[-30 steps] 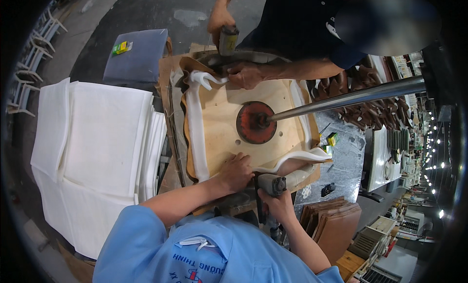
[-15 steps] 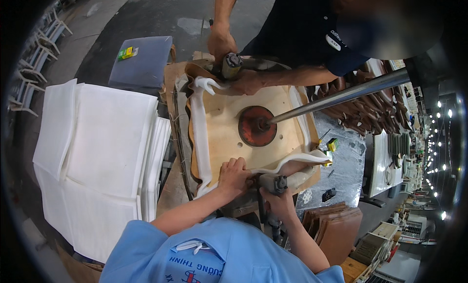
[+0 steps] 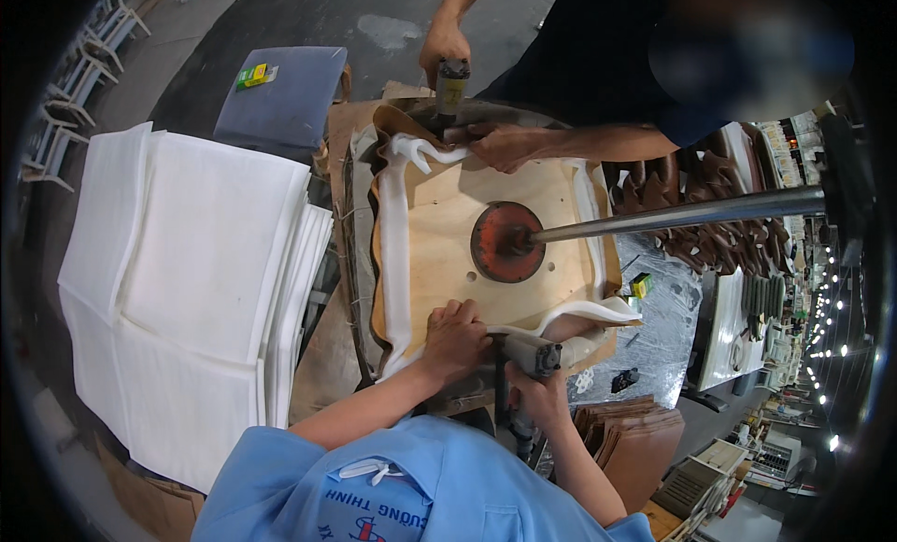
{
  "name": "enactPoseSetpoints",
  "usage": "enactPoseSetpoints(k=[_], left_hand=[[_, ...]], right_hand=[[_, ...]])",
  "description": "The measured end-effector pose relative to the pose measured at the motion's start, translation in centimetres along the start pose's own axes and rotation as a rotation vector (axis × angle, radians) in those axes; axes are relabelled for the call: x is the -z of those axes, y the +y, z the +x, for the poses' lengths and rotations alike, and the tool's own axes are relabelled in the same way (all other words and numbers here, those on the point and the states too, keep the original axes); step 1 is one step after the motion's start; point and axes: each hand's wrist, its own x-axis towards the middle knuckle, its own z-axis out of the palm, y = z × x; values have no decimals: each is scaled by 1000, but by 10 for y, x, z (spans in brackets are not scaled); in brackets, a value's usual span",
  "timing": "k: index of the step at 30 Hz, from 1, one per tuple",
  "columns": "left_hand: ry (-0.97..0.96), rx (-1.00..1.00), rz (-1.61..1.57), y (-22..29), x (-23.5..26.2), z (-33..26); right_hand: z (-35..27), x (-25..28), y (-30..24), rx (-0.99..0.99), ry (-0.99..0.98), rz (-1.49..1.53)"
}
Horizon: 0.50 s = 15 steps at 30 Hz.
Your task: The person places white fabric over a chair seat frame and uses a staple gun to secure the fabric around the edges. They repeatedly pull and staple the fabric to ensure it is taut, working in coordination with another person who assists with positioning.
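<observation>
We log the plywood seat panel (image 3: 486, 234) lying flat at scene centre, pinned by a round rust-red clamp disc (image 3: 505, 241) on a steel rod (image 3: 682, 215) that runs in from the right. White foam sheeting (image 3: 392, 252) wraps up over the panel's edges, soft and thick, curling at the far-left corner.

Left hand (image 3: 455, 336): grip pressed down, fingers curled, holding the foam flat against the near edge of the panel. Right hand (image 3: 537, 397): grip wrapped tight around the handle of a grey pneumatic stapler (image 3: 525, 355), whose nose sits just right of the left hand, touching the foam fold on the near rim.

On the far side a co-worker in a dark shirt has one hand (image 3: 505, 145) pressing the foam at the far edge and the other hand (image 3: 444, 47) gripping a second stapler (image 3: 452, 84), held upright.

Left of the work lies a broad stack of white foam sheets (image 3: 187, 280), flat and smooth. A blue-grey padded seat (image 3: 280, 98) rests far left, a small yellow-green box (image 3: 252, 75) on it. Near right stands a pile of brown curved plywood pieces (image 3: 626, 439).
</observation>
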Motion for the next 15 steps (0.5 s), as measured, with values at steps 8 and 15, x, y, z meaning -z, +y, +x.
enactPoseSetpoints(k=[8,15], left_hand=[[48,1,-49,-2,-1,1],[-4,22,-42,1,4,1]], right_hand=[[9,-6,-6,-1,-5,-76],[9,-14,-19,-7,23,-231]])
